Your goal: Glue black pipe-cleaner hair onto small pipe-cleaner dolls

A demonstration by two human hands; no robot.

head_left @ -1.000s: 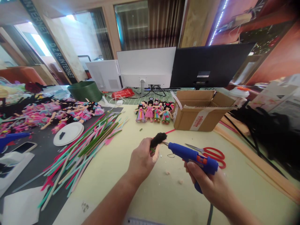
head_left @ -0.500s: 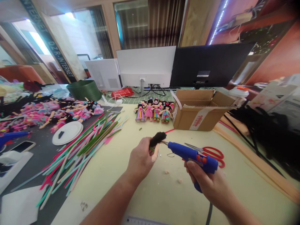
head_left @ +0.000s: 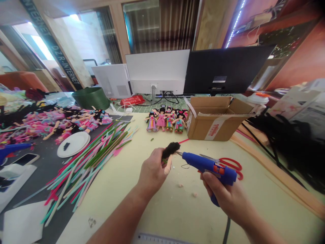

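My left hand [head_left: 153,169] is closed around a small doll [head_left: 171,149] with black fuzzy hair and a pale limb pointing down. A blue glue gun [head_left: 208,166] is gripped in my right hand [head_left: 225,193]; its metal nozzle points left and is at the doll's black hair, though whether it touches is hard to tell. Behind the gun lie red-handled scissors [head_left: 230,164], partly covered by it. A thin wire loop [head_left: 185,166] rests on the pale yellow table mat [head_left: 122,189] under the nozzle.
Several finished dolls [head_left: 166,120] stand beside an open cardboard box [head_left: 215,125]. Colourful pipe cleaners [head_left: 93,162], white plates [head_left: 73,144] and a doll pile [head_left: 61,120] lie left. Peach strips [head_left: 279,173] and black material [head_left: 294,145] are at right. A ruler [head_left: 157,239] shows at the near edge.
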